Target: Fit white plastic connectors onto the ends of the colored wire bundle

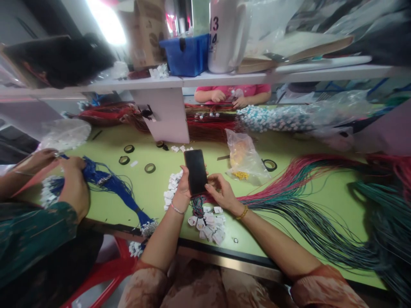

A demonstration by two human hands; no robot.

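Note:
A smartphone (196, 172) with a dark screen is held upright over the green table. My left hand (183, 184) grips it from the left side, thumb along its edge. My right hand (222, 192) is at the phone's lower right corner, its bent fingers touching the edge. Beneath both hands lies a bundle of wires (269, 190) in pink, green and dark strands, running off to the right. White connectors (212, 226) are clustered at the near end of that bundle. More white connector pieces (171, 186) are scattered left of the phone.
Rolls of black tape (150, 168) lie to the left; a plastic bag of yellow parts (244, 158) lies right of the phone. A co-worker's hands (72, 179) handle blue wires (118, 192) at the left. Across the table, another person works behind a shelf (224, 79).

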